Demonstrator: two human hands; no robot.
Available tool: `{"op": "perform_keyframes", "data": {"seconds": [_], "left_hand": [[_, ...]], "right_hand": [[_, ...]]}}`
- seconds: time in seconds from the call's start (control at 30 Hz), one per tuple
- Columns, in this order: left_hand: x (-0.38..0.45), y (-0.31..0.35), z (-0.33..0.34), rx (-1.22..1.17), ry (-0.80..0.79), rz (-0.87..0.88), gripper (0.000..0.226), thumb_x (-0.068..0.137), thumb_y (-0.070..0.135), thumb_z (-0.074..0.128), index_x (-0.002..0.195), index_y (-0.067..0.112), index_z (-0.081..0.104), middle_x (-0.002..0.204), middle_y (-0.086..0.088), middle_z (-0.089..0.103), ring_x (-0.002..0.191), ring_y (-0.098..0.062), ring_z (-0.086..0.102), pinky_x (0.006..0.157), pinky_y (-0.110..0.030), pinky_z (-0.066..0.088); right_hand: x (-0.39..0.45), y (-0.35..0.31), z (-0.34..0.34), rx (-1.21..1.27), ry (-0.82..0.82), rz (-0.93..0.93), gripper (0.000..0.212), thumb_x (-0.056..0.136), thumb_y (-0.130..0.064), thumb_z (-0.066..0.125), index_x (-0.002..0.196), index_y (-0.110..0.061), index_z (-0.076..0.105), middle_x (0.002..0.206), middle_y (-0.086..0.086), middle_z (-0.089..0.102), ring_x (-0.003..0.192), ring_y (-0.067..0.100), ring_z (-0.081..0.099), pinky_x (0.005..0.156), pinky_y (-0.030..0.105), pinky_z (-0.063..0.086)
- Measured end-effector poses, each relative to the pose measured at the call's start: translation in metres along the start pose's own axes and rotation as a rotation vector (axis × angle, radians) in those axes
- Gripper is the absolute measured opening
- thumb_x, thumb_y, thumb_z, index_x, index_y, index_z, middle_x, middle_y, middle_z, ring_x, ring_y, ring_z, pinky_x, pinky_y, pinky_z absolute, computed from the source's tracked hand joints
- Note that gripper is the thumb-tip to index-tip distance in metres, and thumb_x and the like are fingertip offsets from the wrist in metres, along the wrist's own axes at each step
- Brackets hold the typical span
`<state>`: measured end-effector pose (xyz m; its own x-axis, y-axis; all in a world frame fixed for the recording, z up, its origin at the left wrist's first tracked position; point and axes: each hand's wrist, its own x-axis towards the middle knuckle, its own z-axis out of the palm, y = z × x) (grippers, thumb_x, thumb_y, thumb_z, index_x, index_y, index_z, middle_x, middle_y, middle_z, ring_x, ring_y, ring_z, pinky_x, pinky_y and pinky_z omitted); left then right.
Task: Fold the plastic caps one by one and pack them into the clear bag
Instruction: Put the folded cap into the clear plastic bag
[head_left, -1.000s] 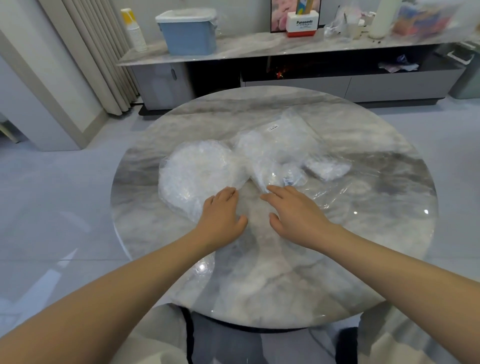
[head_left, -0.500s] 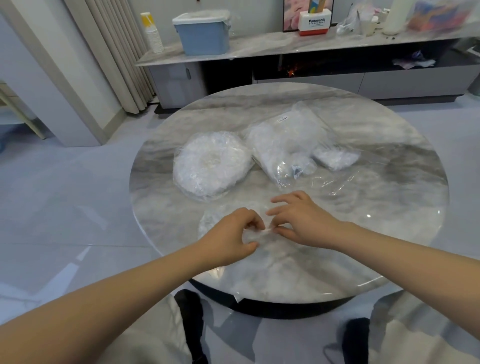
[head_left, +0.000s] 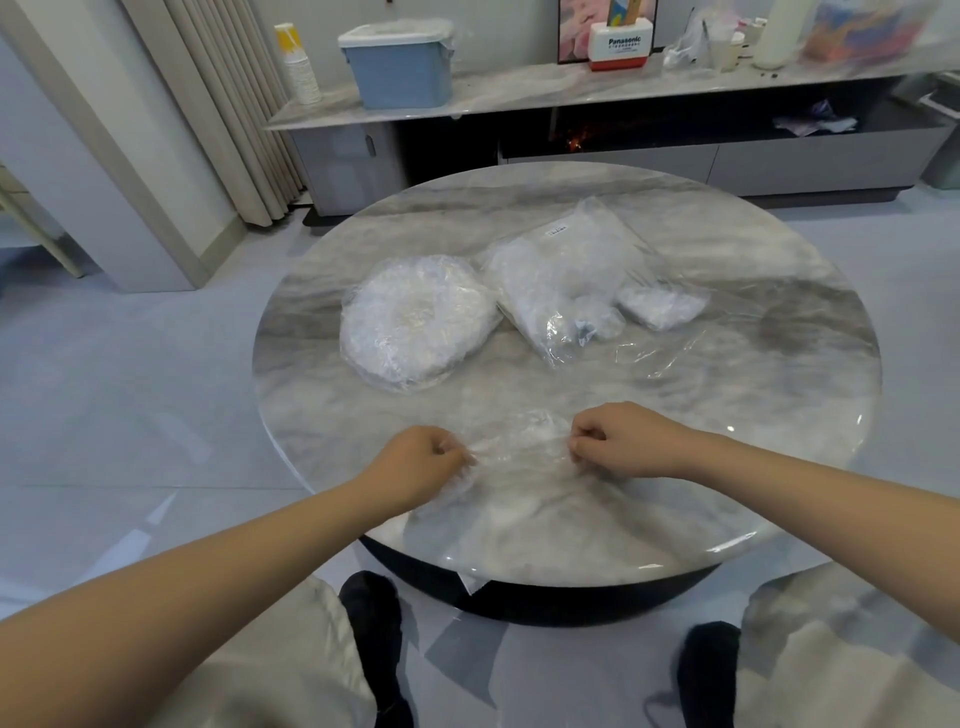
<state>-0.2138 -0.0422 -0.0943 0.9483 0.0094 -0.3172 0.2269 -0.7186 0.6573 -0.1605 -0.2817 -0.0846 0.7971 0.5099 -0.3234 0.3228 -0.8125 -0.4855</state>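
One thin see-through plastic cap (head_left: 519, 447) lies stretched on the near part of the round marble table (head_left: 727, 395). My left hand (head_left: 415, 462) pinches its left edge and my right hand (head_left: 623, 439) pinches its right edge. Behind them a round stack of white plastic caps (head_left: 415, 322) sits left of centre. The clear bag (head_left: 566, 280), partly filled with folded caps, lies to its right. A small folded cap (head_left: 660, 309) rests beside the bag.
A loose sheet of clear film (head_left: 675, 353) lies on the table's right half. Behind the table runs a low cabinet with a blue lidded box (head_left: 397, 65) and a stack of paper cups (head_left: 298, 67). My knees and dark shoes show below the table edge.
My hands drew a single cap from the stack toward me, met at its middle, then moved apart while pinching it, spreading it sideways. The camera view pulled back.
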Motion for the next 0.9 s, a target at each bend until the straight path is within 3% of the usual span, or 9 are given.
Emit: {"op": "perform_keyframes", "data": {"seconds": [0.13, 0.23, 0.33, 0.43, 0.53, 0.63, 0.8, 0.9], "left_hand": [[0.012, -0.007, 0.002, 0.069, 0.085, -0.058, 0.024, 0.093, 0.021, 0.050, 0.080, 0.004, 0.061, 0.071, -0.003, 0.056, 0.062, -0.014, 0.049, 0.059, -0.024, 0.039], [0.016, -0.013, 0.002, 0.170, 0.152, -0.029, 0.016, 0.095, 0.023, 0.049, 0.086, 0.010, 0.055, 0.070, 0.002, 0.054, 0.063, -0.012, 0.049, 0.056, -0.022, 0.038], [0.019, -0.018, 0.005, 0.252, 0.145, 0.000, 0.017, 0.097, 0.023, 0.045, 0.092, 0.008, 0.052, 0.078, -0.006, 0.061, 0.071, -0.022, 0.055, 0.064, -0.030, 0.044], [0.021, -0.017, 0.010, 0.389, 0.098, 0.063, 0.018, 0.099, 0.024, 0.040, 0.093, 0.007, 0.045, 0.079, -0.009, 0.060, 0.071, -0.026, 0.055, 0.064, -0.037, 0.043], [0.027, -0.016, 0.011, 0.528, 0.096, 0.085, 0.018, 0.101, 0.025, 0.036, 0.091, 0.009, 0.036, 0.070, -0.002, 0.045, 0.069, -0.023, 0.046, 0.060, -0.033, 0.034], [0.031, -0.015, 0.011, 0.636, 0.082, 0.097, 0.019, 0.102, 0.027, 0.032, 0.091, 0.012, 0.031, 0.067, 0.001, 0.038, 0.070, -0.024, 0.045, 0.062, -0.033, 0.033], [0.031, -0.016, 0.008, 0.711, 0.129, 0.100, 0.021, 0.101, 0.033, 0.033, 0.099, 0.012, 0.033, 0.082, -0.002, 0.047, 0.073, -0.026, 0.050, 0.062, -0.033, 0.036], [0.028, -0.017, 0.008, 0.732, 0.313, 0.186, 0.029, 0.099, 0.036, 0.040, 0.111, 0.010, 0.044, 0.101, -0.004, 0.051, 0.082, -0.026, 0.057, 0.063, -0.032, 0.041]], "right_hand": [[0.006, 0.005, 0.007, 0.043, 0.049, 0.105, 0.027, 0.095, -0.028, 0.050, 0.079, -0.010, 0.062, 0.064, -0.015, 0.060, 0.060, 0.009, 0.056, 0.058, 0.022, 0.044], [0.011, 0.006, 0.012, -0.043, 0.042, 0.139, 0.025, 0.095, -0.029, 0.050, 0.074, -0.015, 0.056, 0.082, -0.002, 0.070, 0.075, 0.016, 0.059, 0.067, 0.028, 0.044], [0.012, 0.006, 0.016, -0.079, 0.033, 0.181, 0.018, 0.091, -0.028, 0.050, 0.074, -0.021, 0.051, 0.085, 0.000, 0.068, 0.085, 0.019, 0.061, 0.073, 0.031, 0.047], [0.011, 0.001, 0.020, -0.127, 0.016, 0.209, 0.009, 0.091, -0.025, 0.049, 0.090, -0.016, 0.052, 0.094, 0.003, 0.064, 0.090, 0.024, 0.059, 0.070, 0.032, 0.043], [0.012, -0.001, 0.020, -0.151, 0.019, 0.241, 0.023, 0.093, -0.024, 0.049, 0.109, -0.008, 0.046, 0.104, 0.010, 0.061, 0.089, 0.027, 0.057, 0.068, 0.032, 0.040], [0.013, -0.002, 0.016, -0.197, 0.029, 0.254, 0.031, 0.093, -0.028, 0.053, 0.115, -0.009, 0.041, 0.107, 0.010, 0.058, 0.085, 0.026, 0.052, 0.068, 0.030, 0.038], [0.012, 0.001, 0.015, -0.247, 0.061, 0.225, 0.017, 0.092, -0.030, 0.054, 0.102, -0.016, 0.051, 0.113, 0.006, 0.046, 0.092, 0.024, 0.052, 0.073, 0.029, 0.038], [0.011, 0.003, 0.014, -0.201, 0.058, 0.247, 0.015, 0.090, -0.027, 0.054, 0.080, -0.020, 0.047, 0.110, 0.004, 0.048, 0.090, 0.022, 0.050, 0.072, 0.028, 0.038]]}}
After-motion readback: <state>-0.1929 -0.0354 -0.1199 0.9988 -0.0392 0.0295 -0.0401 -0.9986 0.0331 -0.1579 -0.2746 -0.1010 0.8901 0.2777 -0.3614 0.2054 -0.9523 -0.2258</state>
